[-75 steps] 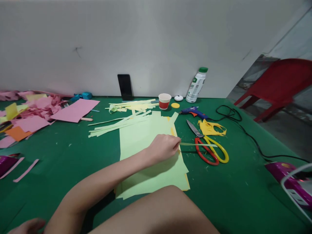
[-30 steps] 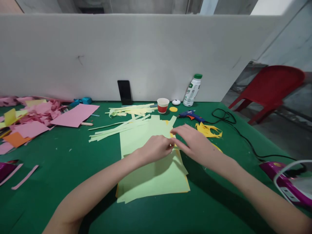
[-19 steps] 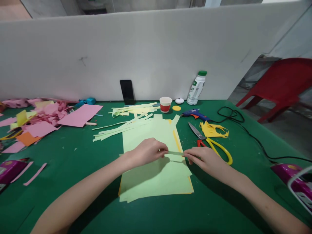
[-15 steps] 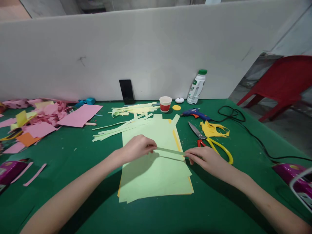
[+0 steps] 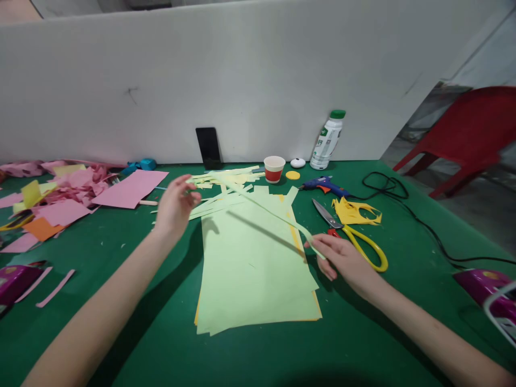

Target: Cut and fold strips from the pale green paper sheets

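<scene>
A long, pale green paper strip [image 5: 269, 209] stretches slantwise above the paper, bending near its right end. At its far left end, my left hand [image 5: 174, 207] is raised with thumb and fingertips closed on the strip. My right hand [image 5: 342, 260] pinches the strip's lower end, a short tail poking out past the fingers. Under the strip lies a stack of pale green sheets [image 5: 258, 285] with orange edges showing, and the strip's shadow crosses it. Several loose strips [image 5: 226, 201] lie at the stack's far left edge. Scissors with yellow handles [image 5: 366, 244] rest just beyond my right hand.
Behind stand a paper cup [image 5: 274, 171], a bottle [image 5: 328, 141] and a phone [image 5: 208, 148] against the white panel. A blue glue gun [image 5: 324, 185] trails its cord rightward. Yellow scrap [image 5: 352, 212] lies by the scissors. Pink paper pieces [image 5: 76, 196] crowd the left.
My left hand has moved left, up and away from my right hand, so much more of the strip now shows between them. My right hand stays nearly in place.
</scene>
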`<state>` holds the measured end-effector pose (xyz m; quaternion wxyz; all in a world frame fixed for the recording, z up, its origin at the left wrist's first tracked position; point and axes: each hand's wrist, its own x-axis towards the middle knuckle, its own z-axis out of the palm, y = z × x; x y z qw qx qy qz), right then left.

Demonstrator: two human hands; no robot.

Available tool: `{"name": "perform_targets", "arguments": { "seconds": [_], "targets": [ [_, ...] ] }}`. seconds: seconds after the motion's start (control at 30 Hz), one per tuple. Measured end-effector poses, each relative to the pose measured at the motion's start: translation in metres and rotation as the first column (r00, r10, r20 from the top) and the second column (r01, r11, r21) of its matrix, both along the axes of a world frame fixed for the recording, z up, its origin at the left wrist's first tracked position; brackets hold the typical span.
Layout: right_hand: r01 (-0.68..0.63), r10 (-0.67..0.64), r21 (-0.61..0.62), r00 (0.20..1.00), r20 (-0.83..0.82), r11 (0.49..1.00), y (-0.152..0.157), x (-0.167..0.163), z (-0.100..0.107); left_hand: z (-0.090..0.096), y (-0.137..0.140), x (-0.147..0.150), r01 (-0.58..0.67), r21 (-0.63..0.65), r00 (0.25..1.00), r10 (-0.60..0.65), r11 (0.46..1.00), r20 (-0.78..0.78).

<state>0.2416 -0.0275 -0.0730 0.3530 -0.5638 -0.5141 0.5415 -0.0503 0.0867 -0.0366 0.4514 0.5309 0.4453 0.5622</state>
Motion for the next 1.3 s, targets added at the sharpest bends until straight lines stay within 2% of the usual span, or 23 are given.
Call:
{"name": "perform_targets", "arguments": {
  "seconds": [0.07, 0.1, 0.17, 0.23, 0.33, 0.47, 0.67, 0.73, 0.8, 0.83, 0.87, 0.9, 0.97, 1.03, 1.07, 1.17, 1.3],
  "targets": [
    [-0.035, 0.03, -0.08, 0.998, -0.064, 0.996, -0.002, -0.017, -0.006, -0.013, -0.019, 0.017, 0.127, -0.108, 0.992, -0.129, 0.986, -0.009],
    [-0.066, 0.055, -0.118, 0.994, -0.092, 0.991, -0.002, -0.026, -0.009, -0.021, -0.032, 0.026, 0.222, -0.184, 0.973, -0.23, 0.958, -0.028],
    [-0.134, 0.109, -0.179, 0.984, -0.143, 0.975, -0.001, -0.04, -0.011, -0.036, -0.056, 0.043, 0.413, -0.327, 0.889, -0.454, 0.85, -0.056],
    [-0.194, 0.154, -0.224, 0.97, -0.186, 0.955, 0.002, -0.051, -0.012, -0.046, -0.075, 0.056, 0.529, -0.396, 0.805, -0.591, 0.751, -0.046],
    [-0.254, 0.199, -0.255, 0.955, -0.221, 0.933, 0.008, -0.062, -0.012, -0.053, -0.087, 0.063, 0.617, -0.429, 0.734, -0.68, 0.66, 0.009],
    [-0.296, 0.244, -0.234, 0.942, -0.229, 0.926, 0.011, -0.069, -0.009, -0.058, -0.085, 0.062, 0.676, -0.431, 0.703, -0.698, 0.598, 0.133],
    [-0.386, 0.363, -0.176, 0.92, -0.147, 0.906, 0.008, -0.067, 0.007, -0.064, -0.081, 0.061, 0.677, -0.423, 0.725, -0.645, 0.603, 0.24],
    [-0.409, 0.414, -0.113, 0.91, 0.019, 0.905, 0.006, -0.057, 0.012, -0.064, -0.081, 0.061, 0.667, -0.425, 0.737, -0.626, 0.612, 0.256],
    [-0.395, 0.368, 0.014, 0.868, 0.333, 0.918, 0.004, -0.04, 0.013, -0.063, -0.081, 0.06, 0.656, -0.426, 0.75, -0.605, 0.623, 0.268],
    [-0.388, 0.285, 0.087, 0.794, 0.537, 0.918, 0.004, -0.028, 0.012, -0.063, -0.081, 0.06, 0.65, -0.427, 0.755, -0.597, 0.628, 0.271],
    [-0.346, 0.146, 0.149, 0.694, 0.705, 0.926, 0.004, -0.015, 0.009, -0.063, -0.081, 0.06, 0.646, -0.428, 0.759, -0.591, 0.632, 0.273],
    [-0.303, 0.006, 0.221, 0.601, 0.8, 0.927, 0.004, 0.0, 0.004, -0.062, -0.081, 0.06, 0.642, -0.43, 0.762, -0.587, 0.634, 0.273],
    [-0.236, -0.236, 0.361, 0.43, 0.872, 0.902, 0.003, 0.03, -0.009, -0.062, -0.081, 0.06, 0.638, -0.432, 0.766, -0.584, 0.637, 0.269],
    [-0.227, -0.282, 0.352, 0.289, 0.915, 0.908, 0.003, 0.056, -0.023, -0.062, -0.081, 0.06, 0.634, -0.435, 0.768, -0.586, 0.639, 0.258],
    [-0.197, -0.269, 0.327, 0.269, 0.925, 0.924, 0.003, 0.067, -0.03, -0.062, -0.081, 0.06, 0.631, -0.436, 0.769, -0.588, 0.641, 0.25],
    [-0.162, -0.227, 0.284, 0.298, 0.927, 0.945, 0.005, 0.084, -0.044, -0.062, -0.081, 0.059, 0.615, -0.446, 0.778, -0.594, 0.65, 0.206],
    [-0.074, -0.208, 0.244, 0.324, 0.923, 0.967, 0.012, 0.082, -0.045, -0.06, -0.081, 0.059, 0.59, -0.455, 0.786, -0.603, 0.667, 0.134]
  ]
}}
